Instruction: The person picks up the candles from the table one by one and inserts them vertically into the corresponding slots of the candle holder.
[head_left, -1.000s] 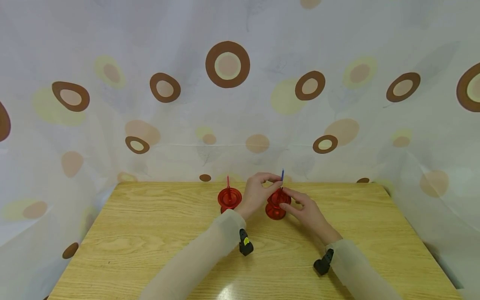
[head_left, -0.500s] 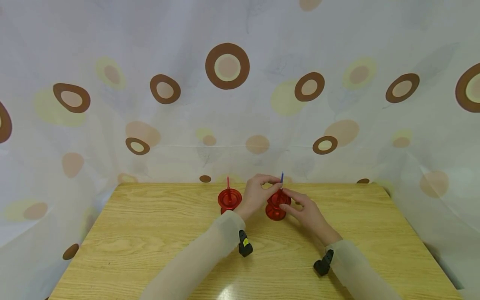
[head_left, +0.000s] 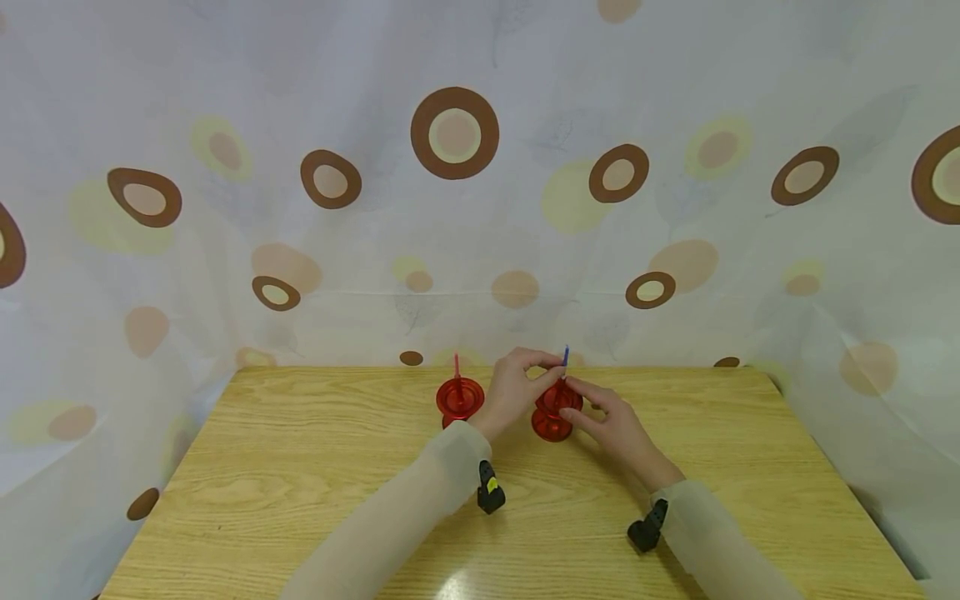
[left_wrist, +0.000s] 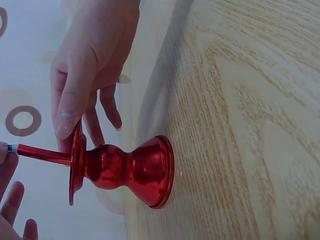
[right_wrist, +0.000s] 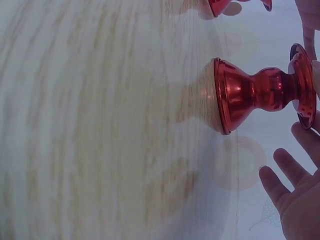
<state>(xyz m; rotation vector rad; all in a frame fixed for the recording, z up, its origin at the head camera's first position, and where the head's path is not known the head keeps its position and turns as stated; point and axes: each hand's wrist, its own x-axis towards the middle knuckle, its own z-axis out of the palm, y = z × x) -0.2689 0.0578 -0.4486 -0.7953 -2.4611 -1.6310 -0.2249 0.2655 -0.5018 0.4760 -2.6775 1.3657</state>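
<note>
My left hand pinches a thin blue candle between thumb and fingertips. In the left wrist view the candle's white lower end meets the top of the holder's upright tube; how deep it sits cannot be told. My right hand grips the dish rim of this shiny red candle holder, thumb at the near side, fingers around the edge. The holder stands upright on the table. Left of it, partly behind my left forearm, stands a second red candle holder bearing a pink candle.
Both holders stand near the back edge of the wood-grain table. Behind and beside the table hangs a pale curtain with brown, yellow and peach rounds. Each wrist wears a small black camera.
The blue candle has come down slightly toward the holder's tube and its tilt has shifted a little. My right hand keeps its hold on the dish.
</note>
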